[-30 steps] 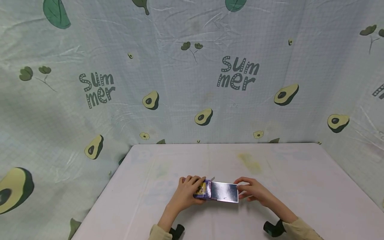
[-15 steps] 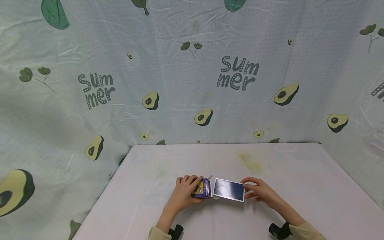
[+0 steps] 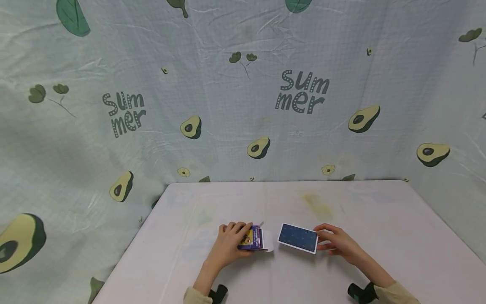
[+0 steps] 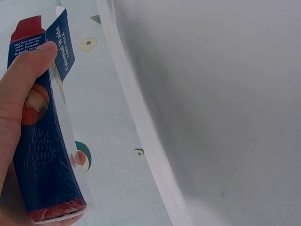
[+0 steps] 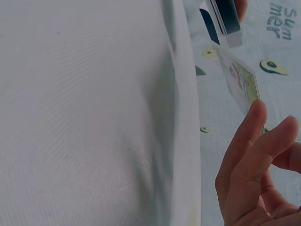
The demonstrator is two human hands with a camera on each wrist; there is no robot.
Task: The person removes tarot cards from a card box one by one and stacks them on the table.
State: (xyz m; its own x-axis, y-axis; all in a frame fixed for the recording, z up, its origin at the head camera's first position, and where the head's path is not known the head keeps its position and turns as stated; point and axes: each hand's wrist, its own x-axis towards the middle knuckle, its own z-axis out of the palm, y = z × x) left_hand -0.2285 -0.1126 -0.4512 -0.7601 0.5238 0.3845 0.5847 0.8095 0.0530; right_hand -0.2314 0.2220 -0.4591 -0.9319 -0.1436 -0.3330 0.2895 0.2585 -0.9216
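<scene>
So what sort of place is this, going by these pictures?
Probably an indoor tabletop recording spot, though the room beyond is hidden: a pale table, a creased avocado-print sheet hanging behind it, and a dark device at each wrist.

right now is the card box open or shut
Open: on the card box, a printed end flap stands folded out in the left wrist view.

Blue box (image 4: 51, 186), l. wrist view, reads "The luminescent color tones by Mary Hanson-Roberts" up top, rest partly hidden; its flap (image 4: 65, 49) bears "Universal Waite" w/ "Tarot Deck" in smaller caps. White script (image 4: 40, 150) lower down illegible; box lettering too small in head view. "Summer," broken over 2 lines, shows 2x on cloth backdrop (image 3: 228, 93), also r. wrist view.
</scene>
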